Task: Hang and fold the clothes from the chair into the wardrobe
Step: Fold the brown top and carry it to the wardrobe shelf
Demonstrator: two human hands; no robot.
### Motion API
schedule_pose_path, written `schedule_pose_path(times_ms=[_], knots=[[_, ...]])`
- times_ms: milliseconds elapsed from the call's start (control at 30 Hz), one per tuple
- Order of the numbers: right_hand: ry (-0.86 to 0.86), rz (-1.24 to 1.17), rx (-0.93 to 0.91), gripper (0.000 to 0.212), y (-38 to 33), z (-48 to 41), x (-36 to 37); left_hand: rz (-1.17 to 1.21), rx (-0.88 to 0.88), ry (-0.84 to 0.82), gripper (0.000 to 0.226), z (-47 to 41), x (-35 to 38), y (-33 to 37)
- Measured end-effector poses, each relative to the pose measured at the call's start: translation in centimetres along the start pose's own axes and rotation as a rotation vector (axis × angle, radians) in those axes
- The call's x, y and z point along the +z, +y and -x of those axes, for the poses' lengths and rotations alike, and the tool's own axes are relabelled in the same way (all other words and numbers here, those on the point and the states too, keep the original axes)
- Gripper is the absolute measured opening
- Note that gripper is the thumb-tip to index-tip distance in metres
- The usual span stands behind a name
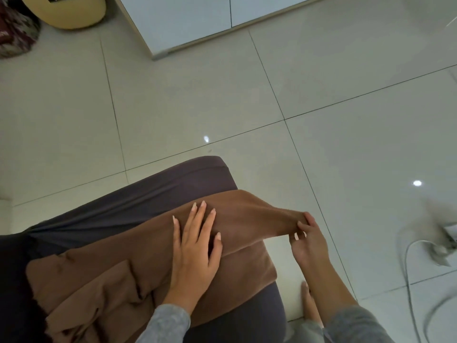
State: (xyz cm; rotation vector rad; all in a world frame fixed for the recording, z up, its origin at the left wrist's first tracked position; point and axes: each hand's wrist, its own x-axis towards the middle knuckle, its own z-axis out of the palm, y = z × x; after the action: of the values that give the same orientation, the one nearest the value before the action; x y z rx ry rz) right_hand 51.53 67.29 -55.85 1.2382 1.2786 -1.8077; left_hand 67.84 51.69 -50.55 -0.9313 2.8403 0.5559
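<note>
Brown cloth [123,280] lies across the lap [148,194]. The left hand [194,251] rests flat on it, fingers straight; the right hand [308,241] pinches its right corner. Guitar [69,13] far left, white cabinet [188,18] far, cable [406,268] on the floor [173,107] right.

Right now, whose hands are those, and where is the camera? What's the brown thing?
There is no machine here, just a person. The camera sits on their head and looks down, so you see their two hands as they would. There is only this one picture. The left hand lies flat on a brown cloth, pressing it down. The right hand pinches one corner of the cloth and pulls it out sideways. The cloth lies over something dark purple, probably the person's legs. Below is a shiny tiled floor. At the top you can see the bottom of a white wardrobe and part of a guitar.
</note>
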Motion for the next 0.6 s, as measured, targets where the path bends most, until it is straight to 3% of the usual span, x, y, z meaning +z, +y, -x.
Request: schedule_pose_path(times_ms=[133,267,400,467,600], knots=[[-0.048,0.059,-0.038,0.045,-0.8,-0.6,-0.5,-0.094,0.110,-0.052,0.047,-2.9,0.4,1.8],[-0.124,0.318,-0.059,0.032,0.4,-1.2,-3.2,-0.228,0.207,-0.171,0.052,-6.6,1.5,4.5],[-0.235,0.765,-0.003,0.023,7.1,-4.7,-6.8,-0.451,0.156,-0.338,0.048,-10.4,3.2,6.9],[-0.274,0.839,0.107,0.026,11.5,-8.1,-8.8,-0.564,0.122,-0.379,0.045,-11.8,4.2,8.0],[-0.294,0.999,0.111,0.027,10.5,-5.1,-7.7,-0.604,0.119,-0.437,0.027,-13.2,6.6,9.5]])
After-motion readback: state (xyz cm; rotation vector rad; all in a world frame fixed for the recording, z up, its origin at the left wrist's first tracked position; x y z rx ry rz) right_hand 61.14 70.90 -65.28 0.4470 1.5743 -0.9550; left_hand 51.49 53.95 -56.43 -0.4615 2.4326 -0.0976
